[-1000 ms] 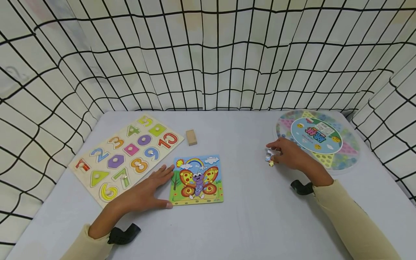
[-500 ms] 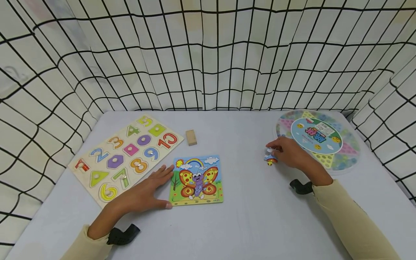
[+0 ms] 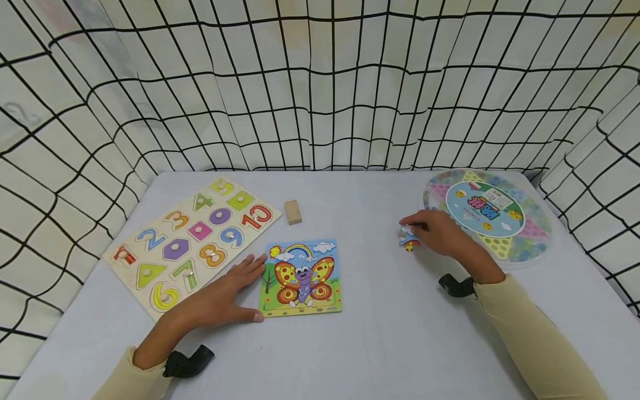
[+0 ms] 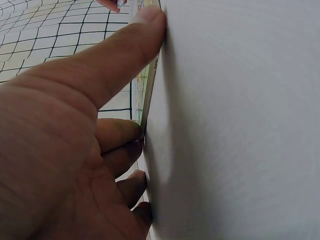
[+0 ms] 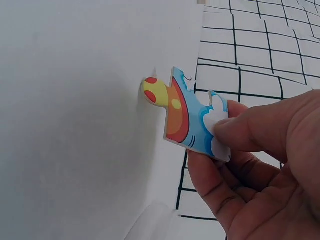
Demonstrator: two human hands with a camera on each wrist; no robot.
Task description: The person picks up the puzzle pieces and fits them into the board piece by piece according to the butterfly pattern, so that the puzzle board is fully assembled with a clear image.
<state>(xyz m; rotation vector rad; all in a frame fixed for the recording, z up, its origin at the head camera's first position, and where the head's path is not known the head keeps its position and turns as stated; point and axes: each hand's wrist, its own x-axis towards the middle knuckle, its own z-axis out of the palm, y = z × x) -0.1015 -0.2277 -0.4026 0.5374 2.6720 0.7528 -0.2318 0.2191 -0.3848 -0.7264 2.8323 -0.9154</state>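
A square butterfly puzzle (image 3: pixel 302 278) lies flat on the white table. My left hand (image 3: pixel 220 297) rests at its left side, fingers fairly straight and spread, the thumb at its lower left corner. In the left wrist view the thumb and fingertips touch the edge of the puzzle (image 4: pixel 147 95). My right hand (image 3: pixel 440 236) pinches a small jigsaw piece (image 5: pixel 192 117) between thumb and fingers. That piece shows blue sky, white cloud, an orange-red patch and a yellow knob with red spots. It is tilted on edge, with the knob toward the tabletop.
A wooden number board (image 3: pixel 187 233) with knobbed pieces lies at the left, partly behind the left forearm. Beyond the puzzle is a small wooden block (image 3: pixel 293 212). A round board-game set (image 3: pixel 537 225) lies beyond my right hand. Black netting (image 3: pixel 310 113) surrounds the table.
My right hand has turned the jigsaw piece so that its picture shows more, and has shifted slightly left. The left hand and the butterfly puzzle have stayed in place.
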